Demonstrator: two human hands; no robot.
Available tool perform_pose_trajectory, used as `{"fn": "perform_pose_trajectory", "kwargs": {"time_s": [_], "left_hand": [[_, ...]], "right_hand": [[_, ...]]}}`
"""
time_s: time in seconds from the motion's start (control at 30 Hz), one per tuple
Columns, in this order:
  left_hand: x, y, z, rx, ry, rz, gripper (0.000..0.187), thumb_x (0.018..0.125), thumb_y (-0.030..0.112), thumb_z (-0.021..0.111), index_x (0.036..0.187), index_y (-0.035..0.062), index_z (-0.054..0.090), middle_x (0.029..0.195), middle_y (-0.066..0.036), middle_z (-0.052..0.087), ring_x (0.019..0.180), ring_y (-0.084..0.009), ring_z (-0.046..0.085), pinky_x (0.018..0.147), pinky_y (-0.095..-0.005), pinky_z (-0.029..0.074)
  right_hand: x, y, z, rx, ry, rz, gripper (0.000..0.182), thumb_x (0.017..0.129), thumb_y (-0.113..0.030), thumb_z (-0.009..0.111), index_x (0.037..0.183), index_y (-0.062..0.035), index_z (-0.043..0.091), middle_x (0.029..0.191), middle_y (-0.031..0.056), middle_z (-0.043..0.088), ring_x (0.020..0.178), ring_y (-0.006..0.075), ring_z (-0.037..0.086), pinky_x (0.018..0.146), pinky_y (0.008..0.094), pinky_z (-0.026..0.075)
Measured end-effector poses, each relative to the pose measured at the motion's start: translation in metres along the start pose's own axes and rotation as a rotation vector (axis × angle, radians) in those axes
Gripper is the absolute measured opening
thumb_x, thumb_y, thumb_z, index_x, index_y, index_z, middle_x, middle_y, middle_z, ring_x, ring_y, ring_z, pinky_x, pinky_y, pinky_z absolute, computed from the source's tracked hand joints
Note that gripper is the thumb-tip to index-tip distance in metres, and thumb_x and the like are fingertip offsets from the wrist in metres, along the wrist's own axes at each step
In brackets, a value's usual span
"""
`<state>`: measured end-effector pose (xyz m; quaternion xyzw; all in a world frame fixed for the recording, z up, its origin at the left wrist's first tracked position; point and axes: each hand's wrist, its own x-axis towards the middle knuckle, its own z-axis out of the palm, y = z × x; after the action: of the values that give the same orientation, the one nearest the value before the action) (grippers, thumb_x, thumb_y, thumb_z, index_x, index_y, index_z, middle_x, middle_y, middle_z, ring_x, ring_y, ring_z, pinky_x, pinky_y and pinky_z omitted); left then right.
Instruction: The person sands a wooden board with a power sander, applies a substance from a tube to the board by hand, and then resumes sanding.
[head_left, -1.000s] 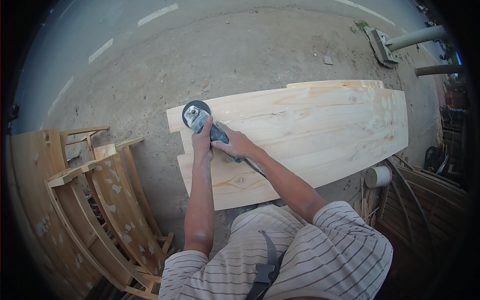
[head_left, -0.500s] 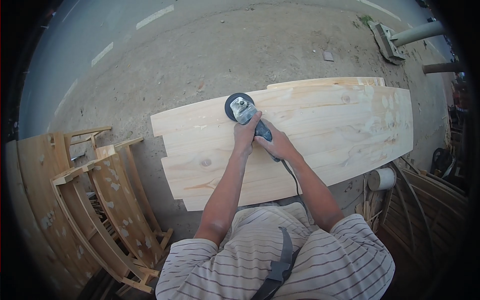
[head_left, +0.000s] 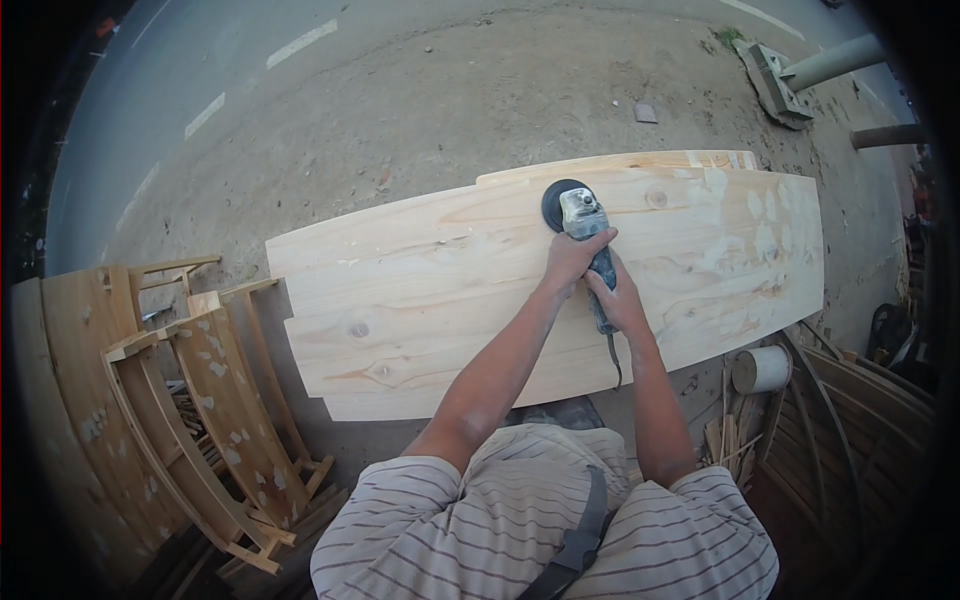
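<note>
At the sander's front: the left hand (head_left: 574, 260) is closed round the body of the power sander (head_left: 603, 268), just behind its metal head (head_left: 581, 208), thumb laid across the top.
At the sander's rear: the right hand (head_left: 620, 298) is wrapped round the handle end; both grips are narrow and look firm.
Black disc (head_left: 553, 206): over the panel, near its far edge; how hard it presses cannot be told. Best, I judge, to keep it level, press lightly, follow the grain in overlapping passes and never dwell on one spot.
Cord (head_left: 615, 362): trails from the handle toward the near edge; wiser kept clear of the disc.
Wooden panel (head_left: 440, 300): lies flat below the sander, pale, made of joined boards, stepped at the left end, knotted there, with whitish patches toward the right.
Second board (head_left: 620, 164): shows beyond the panel's far edge.
Blotched wooden frames (head_left: 232, 400): well apart, at left.
</note>
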<state>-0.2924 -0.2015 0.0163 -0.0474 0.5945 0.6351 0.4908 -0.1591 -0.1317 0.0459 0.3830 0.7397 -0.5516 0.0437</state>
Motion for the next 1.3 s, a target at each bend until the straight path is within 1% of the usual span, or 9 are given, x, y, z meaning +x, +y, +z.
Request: {"fn": "perform_pose_trajectory", "kwargs": {"time_s": [0.17, 0.3, 0.43, 0.5, 0.67, 0.9, 1.03, 1.1, 1.3], "left_hand": [[-0.010, 0.014, -0.014, 0.083, -0.003, -0.015, 0.046, 0.084, 0.034, 0.091, 0.109, -0.0015, 0.075, 0.098, -0.008, 0.074, 0.081, -0.0161, 0.070, 0.069, -0.0329, 0.057], [-0.039, 0.012, -0.094, -0.146, 0.127, 0.016, 0.044, 0.088, 0.033, 0.088, 0.111, 0.0004, 0.072, 0.095, -0.005, 0.072, 0.078, -0.0156, 0.070, 0.066, -0.0316, 0.057], [-0.071, 0.006, -0.195, -0.338, 0.277, 0.087, 0.055, 0.090, 0.035, 0.088, 0.125, -0.0006, 0.064, 0.110, -0.008, 0.069, 0.093, -0.0175, 0.070, 0.080, -0.0357, 0.059], [-0.086, 0.005, -0.235, -0.428, 0.390, 0.079, 0.053, 0.090, 0.035, 0.088, 0.122, -0.0012, 0.066, 0.109, -0.008, 0.070, 0.090, -0.0178, 0.070, 0.079, -0.0352, 0.058], [-0.090, 0.005, -0.256, -0.433, 0.392, 0.059, 0.053, 0.090, 0.036, 0.088, 0.122, -0.0010, 0.066, 0.108, -0.007, 0.070, 0.089, -0.0169, 0.069, 0.078, -0.0351, 0.058], [-0.066, -0.015, -0.140, -0.356, 0.230, 0.026, 0.054, 0.090, 0.037, 0.088, 0.124, 0.0022, 0.064, 0.106, -0.005, 0.069, 0.090, -0.0163, 0.068, 0.077, -0.0352, 0.058], [-0.051, -0.026, -0.060, -0.293, 0.184, 0.002, 0.051, 0.089, 0.036, 0.088, 0.121, 0.0023, 0.066, 0.105, -0.004, 0.069, 0.089, -0.0160, 0.068, 0.076, -0.0350, 0.058], [-0.047, -0.030, -0.020, -0.283, 0.161, -0.022, 0.041, 0.088, 0.032, 0.088, 0.109, 0.0000, 0.073, 0.099, -0.007, 0.072, 0.086, -0.0150, 0.069, 0.074, -0.0337, 0.056], [-0.016, -0.048, 0.089, -0.186, 0.127, -0.047, 0.042, 0.088, 0.032, 0.088, 0.111, -0.0001, 0.074, 0.100, -0.007, 0.074, 0.085, -0.0158, 0.070, 0.073, -0.0341, 0.056]], "right_hand": [[0.006, 0.008, 0.014, 0.082, 0.014, -0.022, 0.072, 0.099, -0.041, 0.070, 0.156, -0.0047, 0.045, 0.136, 0.0192, 0.068, 0.124, 0.0317, 0.067, 0.103, 0.0406, 0.051], [0.007, -0.033, 0.076, -0.065, -0.177, -0.097, 0.081, 0.095, -0.050, 0.072, 0.157, -0.0058, 0.044, 0.134, 0.0255, 0.068, 0.124, 0.0400, 0.067, 0.104, 0.0453, 0.051], [0.008, -0.077, 0.158, -0.231, -0.379, -0.147, 0.087, 0.093, -0.056, 0.071, 0.158, -0.0064, 0.042, 0.127, 0.0307, 0.070, 0.118, 0.0465, 0.068, 0.101, 0.0492, 0.053], [0.012, -0.095, 0.194, -0.269, -0.424, -0.173, 0.088, 0.093, -0.057, 0.070, 0.159, -0.0063, 0.041, 0.126, 0.0319, 0.070, 0.117, 0.0470, 0.068, 0.100, 0.0498, 0.053], [0.005, -0.114, 0.203, -0.320, -0.492, -0.163, 0.090, 0.093, -0.059, 0.070, 0.158, -0.0043, 0.041, 0.123, 0.0330, 0.070, 0.115, 0.0472, 0.068, 0.099, 0.0507, 0.054], [-0.002, -0.050, 0.109, -0.329, -0.325, -0.119, 0.089, 0.093, -0.059, 0.070, 0.158, -0.0051, 0.042, 0.121, 0.0310, 0.072, 0.112, 0.0465, 0.070, 0.097, 0.0503, 0.054], [-0.016, -0.035, 0.034, -0.241, -0.259, -0.007, 0.079, 0.095, -0.046, 0.074, 0.156, -0.0056, 0.044, 0.123, 0.0283, 0.072, 0.113, 0.0435, 0.071, 0.097, 0.0472, 0.055], [-0.022, -0.015, 0.002, -0.200, -0.233, 0.025, 0.073, 0.096, -0.038, 0.075, 0.155, -0.0060, 0.046, 0.125, 0.0270, 0.072, 0.115, 0.0412, 0.071, 0.097, 0.0455, 0.054], [-0.014, 0.033, -0.098, -0.131, -0.105, -0.070, 0.075, 0.095, -0.039, 0.076, 0.155, -0.0054, 0.047, 0.125, 0.0281, 0.071, 0.116, 0.0439, 0.070, 0.099, 0.0468, 0.054]]}}
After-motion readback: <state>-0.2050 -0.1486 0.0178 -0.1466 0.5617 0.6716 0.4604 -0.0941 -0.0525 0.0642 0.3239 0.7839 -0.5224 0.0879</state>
